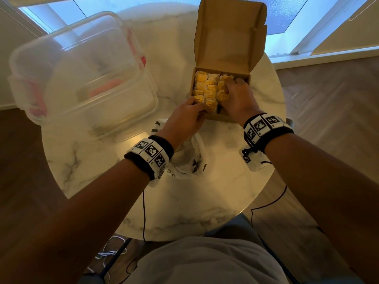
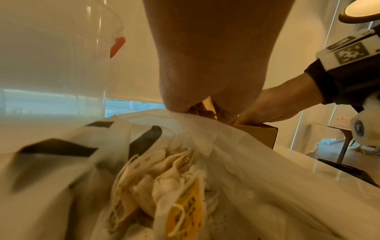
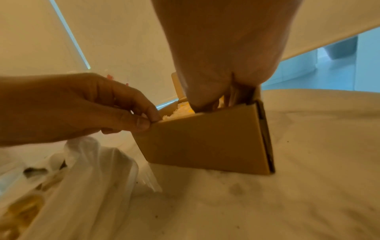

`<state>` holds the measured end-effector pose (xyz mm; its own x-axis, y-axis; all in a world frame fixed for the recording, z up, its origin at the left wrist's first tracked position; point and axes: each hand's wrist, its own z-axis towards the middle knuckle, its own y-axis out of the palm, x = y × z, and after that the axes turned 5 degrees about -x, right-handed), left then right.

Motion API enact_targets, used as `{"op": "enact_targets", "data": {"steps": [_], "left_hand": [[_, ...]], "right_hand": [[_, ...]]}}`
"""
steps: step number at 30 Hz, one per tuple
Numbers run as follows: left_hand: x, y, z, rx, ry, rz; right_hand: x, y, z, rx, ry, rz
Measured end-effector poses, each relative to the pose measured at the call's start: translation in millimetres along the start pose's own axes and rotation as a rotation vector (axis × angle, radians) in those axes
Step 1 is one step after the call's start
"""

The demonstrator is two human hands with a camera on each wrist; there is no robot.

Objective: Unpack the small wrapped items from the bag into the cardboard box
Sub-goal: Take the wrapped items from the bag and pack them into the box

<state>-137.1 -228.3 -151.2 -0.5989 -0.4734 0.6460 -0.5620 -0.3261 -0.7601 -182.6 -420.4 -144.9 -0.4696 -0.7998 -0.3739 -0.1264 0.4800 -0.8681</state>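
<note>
The cardboard box (image 1: 217,116) stands open on the table, its lid upright. Rows of small wrapped items (image 1: 205,87) with yellow tags fill its left and middle. My left hand (image 1: 198,108) pinches the box's near left corner between thumb and forefinger, as the right wrist view shows for the left hand (image 3: 149,121) on the box (image 3: 205,142). My right hand (image 1: 231,87) reaches into the right side of the box, fingers curled down around wrapped items there. The white bag (image 1: 192,160) lies under my left wrist. More wrapped items (image 2: 164,186) sit inside the bag (image 2: 246,162).
A large clear plastic container (image 1: 82,78) with pink clips stands at the left of the round marble table (image 1: 184,201). Thin black cables (image 1: 144,212) hang off the near table edge. Wooden floor and windows surround the table.
</note>
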Motion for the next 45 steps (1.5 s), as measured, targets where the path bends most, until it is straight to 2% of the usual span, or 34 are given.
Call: {"op": "enact_targets", "data": {"steps": [3,8,13,16,19,24,27,31,36,41,45], "left_hand": [[0,-1,0,0.0,-0.007,-0.003],[1,-1,-1,-0.001,-0.015,0.003],[2,1,-1,0.008,-0.017,-0.008],[2,2,-1,0.012,-0.008,-0.004],[2,2,-1,0.005,-0.013,0.005],[1,1,-1,0.008,-0.003,-0.01],[1,0,-2,0.0,0.014,-0.028],[7,-13,-8,0.015,0.055,-0.073],[7,-42,-31,0.067,0.073,-0.065],[-7,-57,-76,0.011,-0.042,-0.016],[-20,-46,-107,-0.122,-0.133,0.02]], "right_hand": [[-1,-4,0,0.048,0.01,0.114],[0,-17,-6,0.03,-0.007,0.135],[5,-34,-14,0.138,0.134,0.28],[-3,-29,-21,0.041,0.218,0.308],[-12,-18,-25,-0.061,0.234,0.284],[-21,-13,-29,-0.053,0.229,0.348],[-20,-15,-32,-0.049,0.199,0.339],[-19,-21,-39,0.038,0.109,0.282],[-34,-18,-60,0.125,-0.126,0.292],[-63,11,-101,-0.095,-0.299,0.402],[-74,43,-122,-0.219,-0.255,0.359]]}}
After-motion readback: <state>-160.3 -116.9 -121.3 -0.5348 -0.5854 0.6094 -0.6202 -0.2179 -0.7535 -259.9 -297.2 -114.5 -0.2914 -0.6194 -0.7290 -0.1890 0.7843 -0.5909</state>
